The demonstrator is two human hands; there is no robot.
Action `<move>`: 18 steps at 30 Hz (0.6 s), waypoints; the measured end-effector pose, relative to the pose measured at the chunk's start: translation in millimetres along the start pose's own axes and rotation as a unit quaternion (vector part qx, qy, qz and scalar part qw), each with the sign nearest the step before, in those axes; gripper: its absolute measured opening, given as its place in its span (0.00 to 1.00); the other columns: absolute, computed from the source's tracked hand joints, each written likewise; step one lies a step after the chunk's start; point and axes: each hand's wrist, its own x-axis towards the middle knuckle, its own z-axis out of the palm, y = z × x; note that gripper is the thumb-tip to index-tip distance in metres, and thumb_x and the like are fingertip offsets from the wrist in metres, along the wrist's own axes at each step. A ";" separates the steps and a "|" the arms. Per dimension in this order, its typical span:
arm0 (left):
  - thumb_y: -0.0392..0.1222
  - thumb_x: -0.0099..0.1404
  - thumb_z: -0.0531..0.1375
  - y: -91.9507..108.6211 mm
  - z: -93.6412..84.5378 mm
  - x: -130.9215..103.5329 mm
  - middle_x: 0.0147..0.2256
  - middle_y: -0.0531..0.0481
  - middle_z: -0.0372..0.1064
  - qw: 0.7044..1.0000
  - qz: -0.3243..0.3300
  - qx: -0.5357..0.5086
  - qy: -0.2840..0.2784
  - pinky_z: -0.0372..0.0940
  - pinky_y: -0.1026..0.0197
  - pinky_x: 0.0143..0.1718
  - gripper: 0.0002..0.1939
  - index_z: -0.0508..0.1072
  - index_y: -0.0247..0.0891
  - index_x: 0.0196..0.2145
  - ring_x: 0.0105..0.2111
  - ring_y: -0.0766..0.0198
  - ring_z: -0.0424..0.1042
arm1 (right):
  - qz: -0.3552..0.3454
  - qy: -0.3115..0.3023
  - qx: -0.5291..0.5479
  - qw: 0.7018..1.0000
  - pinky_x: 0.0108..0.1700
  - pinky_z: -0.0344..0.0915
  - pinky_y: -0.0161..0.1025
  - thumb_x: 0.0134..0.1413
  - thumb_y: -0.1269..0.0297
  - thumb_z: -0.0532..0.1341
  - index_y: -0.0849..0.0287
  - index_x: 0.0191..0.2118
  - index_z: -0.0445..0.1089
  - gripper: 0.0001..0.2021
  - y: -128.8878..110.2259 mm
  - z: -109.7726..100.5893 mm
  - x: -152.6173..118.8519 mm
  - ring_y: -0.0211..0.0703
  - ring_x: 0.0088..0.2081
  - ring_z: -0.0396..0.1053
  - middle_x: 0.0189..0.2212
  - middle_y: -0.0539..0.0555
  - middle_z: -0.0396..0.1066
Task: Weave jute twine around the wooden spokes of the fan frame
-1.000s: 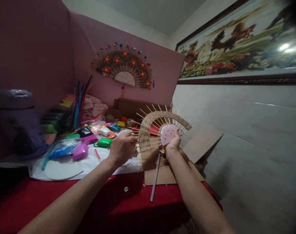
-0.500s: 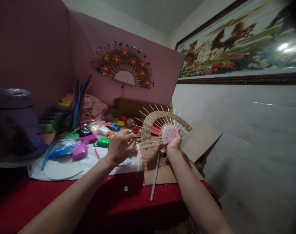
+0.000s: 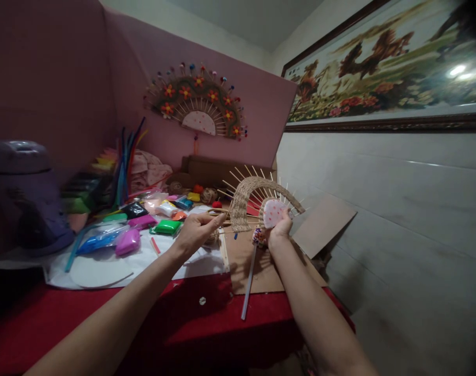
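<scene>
My right hand (image 3: 280,230) grips a woven fan (image 3: 243,201) by its white, red-dotted half-round centre (image 3: 274,213). Thin sticks radiate from that centre through a band of tan twine weaving. At the fan's left end my left hand (image 3: 198,230) is closed, thumb against fingers, on a strand of twine (image 3: 218,210); the fingertips partly hide it. Below the fan's centre hangs a beaded cluster (image 3: 258,236), with a clear glue-stick-like rod (image 3: 248,284) near it. Part of a twine bundle (image 3: 213,239) shows under my left hand.
Bright packets of modelling clay (image 3: 167,227) cover white paper (image 3: 194,263) on the red-clothed table (image 3: 163,318). Cardboard (image 3: 269,279) lies below the fan. A purple flask (image 3: 26,193) stands left. A decorated fan (image 3: 198,99) hangs on the pink board (image 3: 257,115) behind.
My left hand has shifted slightly left, its fingers still pinched. The fan has turned a little in my right hand, and its left end has moved right and up.
</scene>
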 end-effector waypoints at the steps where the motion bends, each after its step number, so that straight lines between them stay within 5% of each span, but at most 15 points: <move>1: 0.59 0.56 0.54 0.7 0.3 -0.1 0.16 0.56 0.48 0.999 -0.027 -0.021 -0.007 0.44 0.64 0.21 0.26 0.63 0.34 0.13 0.18 0.72 0.48 | 0.000 -0.001 0.004 1.000 0.34 0.67 0.38 0.53 0.52 0.50 0.60 0.36 0.67 0.17 0.3 -0.1 0.6 0.38 0.30 0.71 0.29 0.50 0.73; 7: 0.63 0.52 0.55 -0.6 0.8 -0.4 0.16 0.57 0.47 0.968 -0.173 -0.170 -0.063 0.39 0.66 0.20 0.28 0.69 0.31 0.20 0.18 0.73 0.46 | 0.004 0.017 0.027 0.999 0.30 0.67 0.36 0.54 0.55 0.50 0.60 0.34 0.67 0.15 0.6 0.9 0.9 0.37 0.27 0.70 0.27 0.49 0.72; 13: 0.63 0.53 0.54 -8.8 5.2 0.8 0.19 0.57 0.46 0.919 -0.205 -0.302 -0.147 0.37 0.67 0.18 0.31 0.73 0.27 0.35 0.18 0.75 0.42 | -0.003 0.007 0.009 1.000 0.33 0.67 0.38 0.53 0.53 0.50 0.60 0.36 0.67 0.16 -0.3 1.2 -0.2 0.38 0.29 0.71 0.29 0.50 0.73; 18: 0.63 0.53 0.54 -8.7 6.8 -0.6 0.20 0.56 0.51 0.922 -0.213 -0.290 -0.146 0.41 0.68 0.19 0.31 0.72 0.27 0.36 0.18 0.75 0.46 | 0.005 0.029 0.023 0.999 0.33 0.67 0.38 0.54 0.55 0.49 0.61 0.35 0.67 0.16 -5.0 5.4 -6.2 0.38 0.28 0.70 0.28 0.50 0.73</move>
